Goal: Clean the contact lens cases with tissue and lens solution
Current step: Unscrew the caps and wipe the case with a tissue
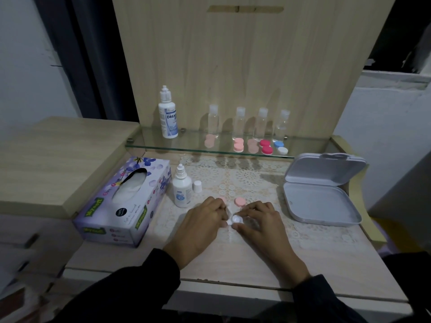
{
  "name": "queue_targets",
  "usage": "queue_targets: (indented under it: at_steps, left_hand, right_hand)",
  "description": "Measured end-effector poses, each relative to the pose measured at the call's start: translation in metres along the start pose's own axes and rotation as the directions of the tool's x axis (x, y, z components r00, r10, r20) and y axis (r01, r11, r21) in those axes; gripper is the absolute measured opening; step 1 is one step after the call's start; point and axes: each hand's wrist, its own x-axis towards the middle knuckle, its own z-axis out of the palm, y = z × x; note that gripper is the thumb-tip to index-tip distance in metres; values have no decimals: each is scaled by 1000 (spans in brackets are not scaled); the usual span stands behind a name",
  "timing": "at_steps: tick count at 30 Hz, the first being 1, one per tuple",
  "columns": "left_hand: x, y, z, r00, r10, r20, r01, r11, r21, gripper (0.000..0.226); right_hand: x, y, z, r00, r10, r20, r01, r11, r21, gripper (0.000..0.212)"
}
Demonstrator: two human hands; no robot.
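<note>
Both my left hand and right hand pinch the white lens case between fingertips. Just past the grip lies a pink cap I could flick away; farther left, a nudge could tip the uncapped solution bottle.

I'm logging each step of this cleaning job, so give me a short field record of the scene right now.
left hand: pinches white lens case
right hand: pinches same case
pink cap: on table beyond hands
small solution bottle: upright, uncapped, white cap beside it
tissue box: left of bottle
grey box: open, at right
</note>
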Motion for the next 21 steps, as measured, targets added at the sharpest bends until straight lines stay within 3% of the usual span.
queue_targets:
  at_steps: [3, 5, 8, 11, 15, 19, 21]
  left_hand:
    - [7, 0, -2, 995, -66, 76, 69, 997, -45, 9]
    - [10, -3, -3, 983, -159, 92, 174, 964, -202, 8]
    - [8, -7, -5, 947, -304, 101, 315, 830, -461, 7]
    - [3, -5, -3, 906, -409, 107, 385, 693, -609, 9]
    - [0, 1, -7, 796, -603, 44, 427, 509, -748, 11]
    - [-2, 14, -13, 773, -617, 150, 382, 262, -886, 16]
    - [-2, 20, -16, 783, -597, 175, 357, 201, -912, 20]
  right_hand:
    - [0, -2, -1, 1000, 12, 3, -12, 1000, -4, 44]
    - [0, -2, -2, 1000, 12, 6, -12, 1000, -11, 45]
    - [0, -1, -2, 1000, 6, 13, -5, 1000, -15, 46]
    - [0, -1, -2, 1000, 8, 8, -7, 1000, -9, 45]
    - [0, -3, -4, 1000, 11, 10, -11, 1000, 5, 35]
    - [1, -3, -4, 998, -11, 68, 14, 999, -47, 48]
    - [1, -5, -7, 1000, -12, -7, 12, 1000, -22, 55]
